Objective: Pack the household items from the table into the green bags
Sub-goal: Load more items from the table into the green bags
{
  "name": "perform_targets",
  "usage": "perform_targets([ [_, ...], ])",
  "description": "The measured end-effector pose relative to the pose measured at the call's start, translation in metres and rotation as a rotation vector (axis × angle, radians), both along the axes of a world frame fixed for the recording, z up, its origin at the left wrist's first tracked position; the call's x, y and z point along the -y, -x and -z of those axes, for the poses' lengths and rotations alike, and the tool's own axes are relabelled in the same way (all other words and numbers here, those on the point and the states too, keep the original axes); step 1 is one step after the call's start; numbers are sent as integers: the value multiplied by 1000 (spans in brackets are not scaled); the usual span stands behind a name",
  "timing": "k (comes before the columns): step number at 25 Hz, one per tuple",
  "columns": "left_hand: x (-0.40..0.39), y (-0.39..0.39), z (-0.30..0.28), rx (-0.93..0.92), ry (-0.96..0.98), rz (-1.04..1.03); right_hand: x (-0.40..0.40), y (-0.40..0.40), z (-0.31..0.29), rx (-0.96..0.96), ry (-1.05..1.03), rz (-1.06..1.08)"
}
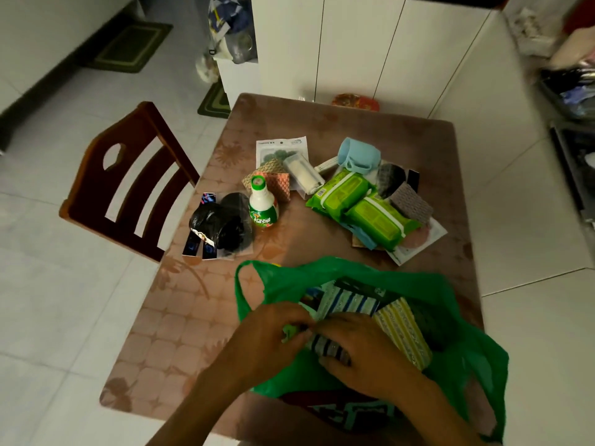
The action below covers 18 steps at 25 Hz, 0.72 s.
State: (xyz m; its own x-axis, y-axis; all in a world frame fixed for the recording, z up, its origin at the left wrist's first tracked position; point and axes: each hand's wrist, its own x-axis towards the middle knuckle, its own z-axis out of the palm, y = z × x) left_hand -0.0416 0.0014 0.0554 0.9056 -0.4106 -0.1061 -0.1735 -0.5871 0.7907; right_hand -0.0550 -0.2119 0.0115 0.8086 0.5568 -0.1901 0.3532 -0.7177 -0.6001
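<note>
Tucking the striped sponge (331, 347), pinched by both the left hand (273, 333) and right hand (363, 352), goes best pushed flat beside the packs in the near green bag (460, 358).

wooden chair (128, 178) left of table | 2 green mats (132, 46) on floor | white cabinet (370, 43)

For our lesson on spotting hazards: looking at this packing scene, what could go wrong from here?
1. The green bag is thin plastic, and the boxes inside have hard corners that might tear it.
2. The white bottle stands upright among loose items; a reach past it could knock it over.
3. Both hands are busy at the bag's mouth, so nothing steadies the bag, which overhangs the near edge of the table.
</note>
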Motion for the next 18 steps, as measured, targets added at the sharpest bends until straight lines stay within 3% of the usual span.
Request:
perform_targets([
  [2,-7,-5,-1,138,126,-200,-9,-9,17,172,206,-42],
  [6,-43,-29,21,250,121,-586,-28,-24,40,131,408,-148],
  [8,-68,-52,38,212,23,-733,-32,-20,35,71,230,-101],
  [10,-100,-84,59,163,-154,-794,-28,-12,22,46,-14,160],
  [13,-128,-127,86,132,-457,-518,-22,5,9,132,-123,453],
  [16,-107,-139,113,-3,-279,115,-29,15,3,136,-123,571],
  [18,-93,-131,138,-259,-152,216,-32,21,3,139,-102,631],
])
